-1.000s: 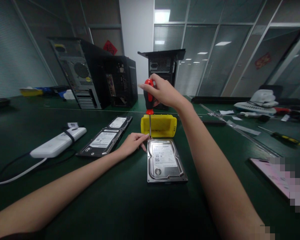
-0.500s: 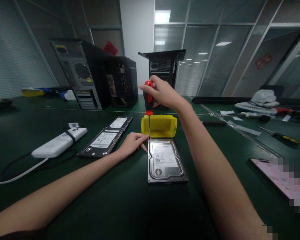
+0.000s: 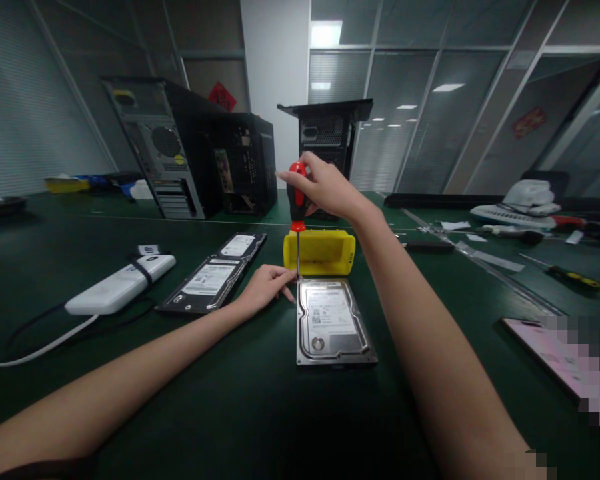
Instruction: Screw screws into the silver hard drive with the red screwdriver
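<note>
A silver hard disk drive [image 3: 330, 320] lies label-up on the green tabletop. My right hand [image 3: 323, 183] is closed round the red and black handle of a screwdriver [image 3: 298, 210]. The screwdriver stands upright, its shaft reaching down to the drive's far left corner. Beside that corner is my left hand [image 3: 269, 288], with thumb and forefinger brought together at the screwdriver's tip. Whatever is between those fingertips is too small to make out. Directly behind the drive sits a yellow plastic bin [image 3: 340, 250], its open side towards me.
Two more hard drives [image 3: 207, 279] lie left of my left hand, near a white power strip [image 3: 115, 287] with cables. Computer cases [image 3: 195, 147] stand at the back. To the right are a phone [image 3: 540, 353], another screwdriver [image 3: 575, 279], and assorted scraps and tools.
Both hands keep their places at the drive's corner, and the screwdriver stays upright. The whole view has shifted very slightly.
</note>
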`<state>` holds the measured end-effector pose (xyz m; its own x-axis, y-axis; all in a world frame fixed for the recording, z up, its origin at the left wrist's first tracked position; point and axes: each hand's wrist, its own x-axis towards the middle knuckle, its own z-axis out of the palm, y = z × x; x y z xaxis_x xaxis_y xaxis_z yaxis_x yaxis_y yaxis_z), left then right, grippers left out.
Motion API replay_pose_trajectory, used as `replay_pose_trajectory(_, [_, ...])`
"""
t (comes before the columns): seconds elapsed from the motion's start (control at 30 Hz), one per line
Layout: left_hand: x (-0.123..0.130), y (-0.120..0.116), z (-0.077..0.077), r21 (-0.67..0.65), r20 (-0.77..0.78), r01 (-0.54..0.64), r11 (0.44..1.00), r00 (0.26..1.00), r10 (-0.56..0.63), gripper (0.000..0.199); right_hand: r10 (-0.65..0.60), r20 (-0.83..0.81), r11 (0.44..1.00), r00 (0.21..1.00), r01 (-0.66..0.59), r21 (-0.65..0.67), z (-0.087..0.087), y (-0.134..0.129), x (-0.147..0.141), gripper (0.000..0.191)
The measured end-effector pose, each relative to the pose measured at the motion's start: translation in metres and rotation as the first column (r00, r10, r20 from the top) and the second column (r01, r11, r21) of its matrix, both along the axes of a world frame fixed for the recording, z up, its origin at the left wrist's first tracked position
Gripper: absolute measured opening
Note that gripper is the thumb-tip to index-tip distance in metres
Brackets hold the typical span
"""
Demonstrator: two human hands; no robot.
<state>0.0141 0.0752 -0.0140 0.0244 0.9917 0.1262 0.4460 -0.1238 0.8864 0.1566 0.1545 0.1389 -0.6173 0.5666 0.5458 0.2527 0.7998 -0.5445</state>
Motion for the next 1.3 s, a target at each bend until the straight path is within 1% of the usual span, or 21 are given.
replay_pose_trajectory(0.2, [-0.0013, 0.0012, -0.0021, 0.005, 0.009, 0.012, 1.000, 1.000, -0.012, 0.035, -0.006, -0.002, 1.000, 1.000, 0.006, 0.002, 0.0004, 0.0001, -0.0006, 0.041])
replay_pose_trajectory(0.4, [-0.0027, 0.0026, -0.0051, 0.017, -0.028, 0.009, 1.000, 1.000, -0.008, 0.038, -0.020, 0.021, 1.000, 1.000, 0.020, 0.011, -0.0004, 0.0019, -0.0002, 0.042])
replay_pose_trajectory(0.6, [-0.0032, 0.0036, -0.0061, 0.027, -0.018, 0.024, 0.999, 1.000, -0.024, 0.037, -0.026, 0.023, 0.999, 0.999, 0.025, 0.045, -0.0003, 0.0007, -0.0005, 0.039])
replay_pose_trajectory(0.8, [-0.0026, 0.0030, -0.0043, 0.034, -0.031, 0.028, 0.999, 0.999, -0.027, 0.037, -0.026, 0.025, 0.999, 0.999, 0.025, 0.046, -0.0005, 0.0006, -0.0015, 0.038])
replay_pose_trajectory(1.07, [-0.0002, -0.0002, -0.0006, 0.040, -0.002, 0.018, 0.999, 1.000, -0.018, 0.034, -0.024, 0.040, 0.999, 0.999, 0.023, 0.025, 0.0004, -0.0016, -0.0022, 0.039])
replay_pose_trajectory(1.3, [-0.0004, 0.0002, -0.0013, 0.036, -0.002, 0.018, 0.999, 1.000, -0.018, 0.034, -0.053, 0.033, 0.997, 0.998, 0.052, 0.053, 0.0012, -0.0031, -0.0041, 0.036])
